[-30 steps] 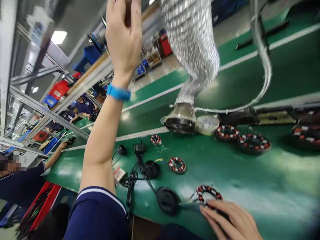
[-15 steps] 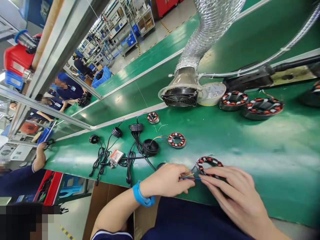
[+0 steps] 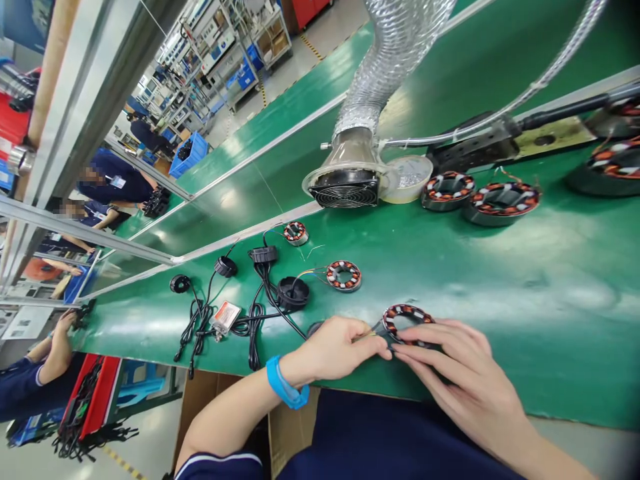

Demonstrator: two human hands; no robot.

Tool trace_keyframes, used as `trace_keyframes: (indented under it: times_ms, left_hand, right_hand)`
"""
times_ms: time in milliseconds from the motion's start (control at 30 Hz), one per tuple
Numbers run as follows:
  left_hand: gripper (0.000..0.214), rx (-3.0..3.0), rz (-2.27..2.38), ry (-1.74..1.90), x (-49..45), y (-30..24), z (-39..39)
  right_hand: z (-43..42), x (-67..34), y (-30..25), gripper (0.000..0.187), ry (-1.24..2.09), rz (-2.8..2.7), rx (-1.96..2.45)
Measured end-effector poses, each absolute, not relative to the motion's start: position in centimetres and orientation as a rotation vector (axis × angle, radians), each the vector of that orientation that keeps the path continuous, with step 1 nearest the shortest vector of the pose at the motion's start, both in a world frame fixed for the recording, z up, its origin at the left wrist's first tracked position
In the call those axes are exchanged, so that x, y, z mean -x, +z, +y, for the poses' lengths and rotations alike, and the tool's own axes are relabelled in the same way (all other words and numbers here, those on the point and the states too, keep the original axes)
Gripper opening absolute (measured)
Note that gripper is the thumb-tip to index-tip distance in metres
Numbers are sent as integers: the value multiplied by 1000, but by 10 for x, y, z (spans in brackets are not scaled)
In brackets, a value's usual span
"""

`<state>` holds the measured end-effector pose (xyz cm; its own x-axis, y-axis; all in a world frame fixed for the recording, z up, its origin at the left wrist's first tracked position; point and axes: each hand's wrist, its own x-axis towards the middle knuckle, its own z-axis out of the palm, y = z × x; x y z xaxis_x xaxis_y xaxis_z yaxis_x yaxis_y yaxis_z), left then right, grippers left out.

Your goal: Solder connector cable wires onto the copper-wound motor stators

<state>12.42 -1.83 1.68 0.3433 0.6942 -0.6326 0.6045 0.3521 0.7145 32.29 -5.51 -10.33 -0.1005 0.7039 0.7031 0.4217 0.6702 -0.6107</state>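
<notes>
My left hand (image 3: 333, 343) pinches the thin coloured lead wires coming from a wound copper stator ring (image 3: 407, 319), its fingertips almost at the ring. My right hand (image 3: 457, 373) lies over the ring's near side and grips it, hiding part of it. Just behind my left hand, a black round cap (image 3: 315, 328) is mostly hidden. Further left on the green belt lie a smaller wired stator (image 3: 343, 275), a black cup-shaped housing (image 3: 293, 292), and coiled black cables (image 3: 200, 327) with a small label tag (image 3: 225, 317).
The green conveyor bench (image 3: 525, 280) runs diagonally, with wound stators (image 3: 501, 203) along its far side. Beyond them stand a fume extractor (image 3: 345, 187) on a silver duct (image 3: 395, 60) and a round tin (image 3: 413, 179). Co-workers (image 3: 115, 177) sit further along the line.
My left arm has come down from high in the view to the stator's wires, beside my right hand. The view has swung and steadied, and my hands have drawn closer together.
</notes>
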Motion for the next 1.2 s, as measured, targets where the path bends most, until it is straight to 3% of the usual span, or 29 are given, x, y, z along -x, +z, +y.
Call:
trace_keyframes:
  times_ms: [133, 300, 467, 800, 1067, 1200]
  left_hand:
    - [30, -1280, 1333, 172, -127, 11, -20]
    - [50, -1133, 1335, 225, -124, 8, -21]
    - [56, -1022, 1321, 238, -125, 14, -20]
    - [26, -1209, 1337, 159, -130, 17, -17]
    - [37, -1237, 1312, 163, -124, 13, -18]
    - [58, -1112, 1365, 259, -123, 8, -20]
  right_hand:
    - [-56, -323, -103, 19, 311, -1732, 908]
    - [-57, -322, -105, 23, 329, -1716, 923]
    - [-58, -322, -106, 26, 337, -1719, 927]
    - [-59, -322, -106, 29, 332, -1717, 925]
    - [-60, -323, -102, 27, 276, -1752, 917]
    - [-59, -322, -99, 23, 256, -1755, 918]
